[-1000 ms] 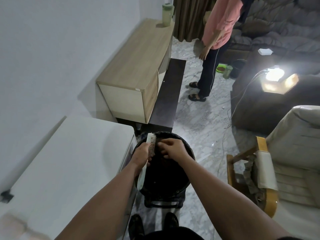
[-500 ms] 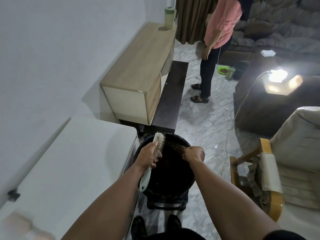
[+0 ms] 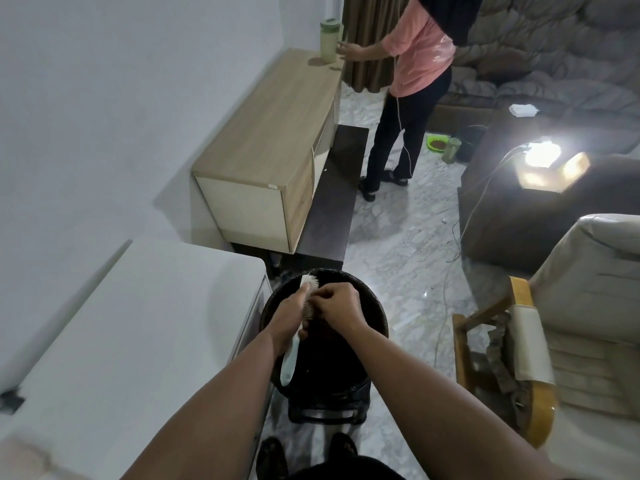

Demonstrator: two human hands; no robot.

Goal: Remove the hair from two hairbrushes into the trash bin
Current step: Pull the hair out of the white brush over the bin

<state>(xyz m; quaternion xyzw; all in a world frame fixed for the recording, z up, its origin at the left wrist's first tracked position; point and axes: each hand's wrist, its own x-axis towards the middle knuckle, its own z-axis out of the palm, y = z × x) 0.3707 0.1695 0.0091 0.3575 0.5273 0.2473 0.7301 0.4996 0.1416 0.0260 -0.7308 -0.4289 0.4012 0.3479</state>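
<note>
Marble floor (glaring lamp)

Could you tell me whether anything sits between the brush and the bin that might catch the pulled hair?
Nothing visible does. The left hand holds the brush right over the open bin, and the right hand picks at its bristles above the opening, so the hair should drop straight in.

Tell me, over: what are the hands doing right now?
Left hand grips white hairbrush over black trash bin. Right hand picking at the bristles. Nothing in the way.
</note>
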